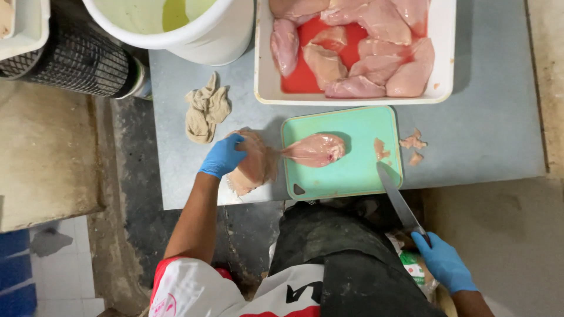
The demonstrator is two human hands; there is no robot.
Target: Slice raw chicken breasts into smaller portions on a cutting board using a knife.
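Cloth point(206, 108) lies crumpled on the grey table point(499, 135), left of the work. Beside it the left hand point(222, 156), in a blue glove, closes around a pale lump of chicken skin point(254, 167) at the board's left edge. On the green cutting board point(352, 170) rests a raw chicken breast point(315, 149); it looks soft, wet and slippery, best pinned flat at its thick end. The right hand point(442, 261) grips a knife point(398, 201), blade resting toward the board's corner, below a tray point(443, 88) of more breasts

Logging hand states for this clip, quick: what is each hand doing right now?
Left hand: closed on a pale piece of raw chicken beside the green cutting board.
Right hand: closed around the knife handle.
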